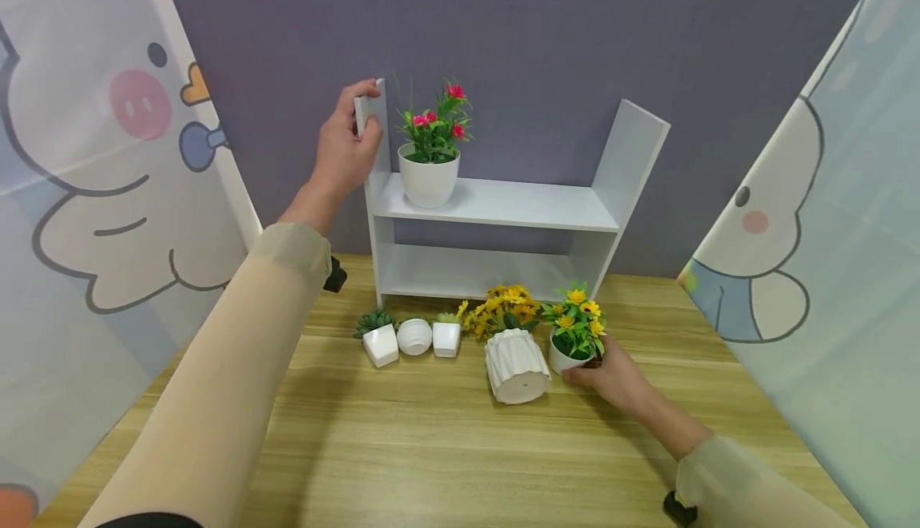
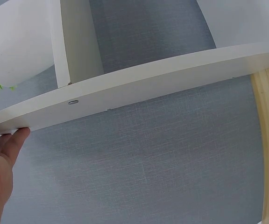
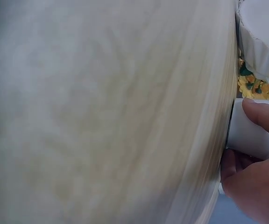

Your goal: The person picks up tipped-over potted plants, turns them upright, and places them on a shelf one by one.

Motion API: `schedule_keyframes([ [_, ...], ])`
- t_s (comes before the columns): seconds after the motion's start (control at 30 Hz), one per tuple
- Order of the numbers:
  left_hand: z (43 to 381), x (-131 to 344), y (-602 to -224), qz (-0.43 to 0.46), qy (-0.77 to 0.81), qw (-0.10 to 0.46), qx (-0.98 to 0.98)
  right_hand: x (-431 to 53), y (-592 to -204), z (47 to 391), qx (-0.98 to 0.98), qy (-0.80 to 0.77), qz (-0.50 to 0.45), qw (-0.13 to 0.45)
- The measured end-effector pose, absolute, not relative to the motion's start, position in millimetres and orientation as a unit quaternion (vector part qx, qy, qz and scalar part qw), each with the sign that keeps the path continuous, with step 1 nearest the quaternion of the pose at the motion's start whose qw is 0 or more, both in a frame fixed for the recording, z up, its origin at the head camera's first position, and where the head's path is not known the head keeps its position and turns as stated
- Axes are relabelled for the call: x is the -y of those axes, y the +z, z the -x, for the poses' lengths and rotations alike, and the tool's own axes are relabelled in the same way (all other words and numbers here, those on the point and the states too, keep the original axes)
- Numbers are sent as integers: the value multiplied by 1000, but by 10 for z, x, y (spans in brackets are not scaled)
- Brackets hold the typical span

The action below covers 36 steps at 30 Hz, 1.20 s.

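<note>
My left hand point(image 1: 343, 151) grips the upper left side panel point(image 1: 373, 144) of a white two-tier shelf point(image 1: 503, 202), thumb on the front edge and fingers over the back. The left wrist view shows fingertips point(image 2: 19, 138) against that panel. A white pot with pink flowers point(image 1: 429, 176) stands on the upper tier, close by this hand. Low on the right, my right hand point(image 1: 620, 376) holds a small white pot with yellow flowers point(image 1: 575, 328), thumb and fingers round the pot point(image 3: 249, 128). Beside it a ribbed white pot point(image 1: 517, 368) of yellow flowers lies tipped, base toward me.
Left of the ribbed pot lie several small white succulent pots point(image 1: 414, 337), tipped over in a row before the shelf. Wood-grain tabletop point(image 1: 431, 456) spreads in front. A grey wall point(image 1: 517, 49) rises behind, with cartoon-printed curtains point(image 1: 86, 152) at both sides.
</note>
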<state>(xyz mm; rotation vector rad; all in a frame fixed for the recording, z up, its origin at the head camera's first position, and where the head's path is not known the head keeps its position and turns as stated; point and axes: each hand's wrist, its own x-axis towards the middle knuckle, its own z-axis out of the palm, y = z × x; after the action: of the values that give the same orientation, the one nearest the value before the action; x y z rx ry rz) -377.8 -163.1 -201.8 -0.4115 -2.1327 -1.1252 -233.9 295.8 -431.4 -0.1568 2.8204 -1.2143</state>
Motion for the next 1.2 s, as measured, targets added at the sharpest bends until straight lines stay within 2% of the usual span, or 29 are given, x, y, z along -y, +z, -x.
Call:
schedule_keyframes([
  [0.43, 3763, 1644, -2035, 159, -431, 345, 818, -2900, -4363, 2429, -905, -413, 99, 4],
  [0.53, 3766, 1642, -2038, 159, -428, 348, 819, -2916, -4365, 2419, -900, -422, 109, 15],
  [0.8, 3768, 1641, -2028, 166, -426, 355, 815, -3038, -4339, 2384, -868, -482, 73, 99],
  [1.2, 3773, 1639, -2026, 163, -423, 351, 819, -3051, -4381, 2397, -858, -504, 64, 78],
])
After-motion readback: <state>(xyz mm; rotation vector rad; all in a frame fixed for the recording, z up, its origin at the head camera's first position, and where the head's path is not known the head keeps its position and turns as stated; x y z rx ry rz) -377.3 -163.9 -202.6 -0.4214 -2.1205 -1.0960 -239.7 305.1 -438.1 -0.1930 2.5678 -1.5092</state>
